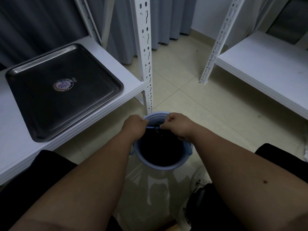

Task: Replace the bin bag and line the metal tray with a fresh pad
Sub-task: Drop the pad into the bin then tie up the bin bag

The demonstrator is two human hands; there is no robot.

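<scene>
Both hands (151,125) pinch what looks like the bag's (160,147) blue drawstring; pull evenly over the bin (163,166).

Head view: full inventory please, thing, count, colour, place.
round plastic bin: 1, light blue, on the floor between the person's forearms.
bin bag: 1, black with blue drawstring, inside the bin, far edge pulled up by both hands.
rectangular metal tray: 1, dark steel with a round sticker at its middle, on the left shelf, no pad in it.
slotted metal shelving units: 2, white, left and right.
curtain: 1, grey, along the back wall.
tiled floor: beige.
shoe: 1 visible, white, lower right of the bin.
left hand: 1, pinching the bag's edge at the bin's far rim.
right hand: 1, pinching the same edge.
</scene>
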